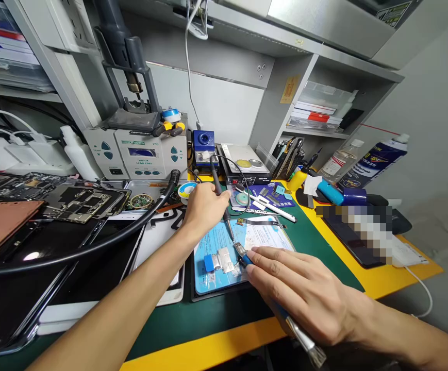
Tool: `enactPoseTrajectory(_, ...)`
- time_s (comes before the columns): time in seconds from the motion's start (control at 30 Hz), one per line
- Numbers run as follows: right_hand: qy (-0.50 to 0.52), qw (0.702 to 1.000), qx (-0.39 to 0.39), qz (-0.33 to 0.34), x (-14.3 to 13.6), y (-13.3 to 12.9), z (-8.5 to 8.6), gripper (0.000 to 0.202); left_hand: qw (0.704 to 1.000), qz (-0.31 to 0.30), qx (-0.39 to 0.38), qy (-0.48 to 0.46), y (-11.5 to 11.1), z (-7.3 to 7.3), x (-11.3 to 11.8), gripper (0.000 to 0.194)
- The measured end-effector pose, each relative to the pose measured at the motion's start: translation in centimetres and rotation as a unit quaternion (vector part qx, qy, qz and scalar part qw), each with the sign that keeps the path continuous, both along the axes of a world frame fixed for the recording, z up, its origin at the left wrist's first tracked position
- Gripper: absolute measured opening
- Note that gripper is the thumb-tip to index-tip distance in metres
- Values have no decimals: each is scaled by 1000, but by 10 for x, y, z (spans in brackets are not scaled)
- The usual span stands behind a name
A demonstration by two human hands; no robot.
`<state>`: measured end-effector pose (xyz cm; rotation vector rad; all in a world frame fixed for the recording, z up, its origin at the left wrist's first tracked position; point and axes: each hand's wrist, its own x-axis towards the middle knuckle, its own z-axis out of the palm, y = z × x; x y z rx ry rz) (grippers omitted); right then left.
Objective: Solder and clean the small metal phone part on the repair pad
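My left hand (pixel 205 206) is closed around a soldering iron (pixel 227 220), its tip pointing down toward the middle of the mat. Flat over the lower right of the light-blue work pad (pixel 204 282), my right hand (pixel 304 291) grips a blue-handled brush (pixel 281 310). One metal-collared end (pixel 241 251) shows beyond the fingertips, close to the iron's tip; a bristled end sticks out below the palm. Just left of the fingertips lies a small silver part with a blue tab (pixel 209 263). Fingers hide whatever is beneath them. A flex cable (pixel 260 222) rests higher on the pad.
A thick black hose (pixel 127 234) crosses the left side over phone parts and screens. Behind stand a hot-air station (pixel 140 154), a blue iron holder (pixel 203 141) and a small hot plate (pixel 245 162). A white pen-like tool (pixel 276 207) and a black phone (pixel 347 237) lie rightward.
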<state>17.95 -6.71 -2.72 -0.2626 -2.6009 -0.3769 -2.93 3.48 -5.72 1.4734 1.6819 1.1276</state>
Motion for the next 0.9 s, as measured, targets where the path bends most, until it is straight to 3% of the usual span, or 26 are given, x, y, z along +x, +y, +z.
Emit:
enactPoseTrajectory(0.2, 62, 997, -16, -40, 0, 3, -8, 25, 1000, -3, -6, 18, 1, -1, 1, 20)
enactPoseTrajectory(0.3, 37, 999, 1, -28, -6, 3, -11, 22, 1000, -2, -11, 29, 0, 0, 0, 22)
enactPoseTrajectory(0.43, -17, 1000, 26, -7, -10, 0, -1, 29, 999, 0, -14, 42, -2, 4, 0, 24)
enactPoseTrajectory(0.6, -26, 999, -26, -22, -4, -4, 11, 31, 998, -3, -20, 53, -3, 5, -1, 26)
enactPoseTrajectory(0.77, 50, 998, -8, -44, -5, -1, -2, 23, 998, -6, -18, 58, -3, 3, 0, 30)
enactPoseTrajectory(0.9, 15, 999, -5, -28, -13, -1, -6, 23, 997, -3, -22, 69, -5, 6, 0, 30)
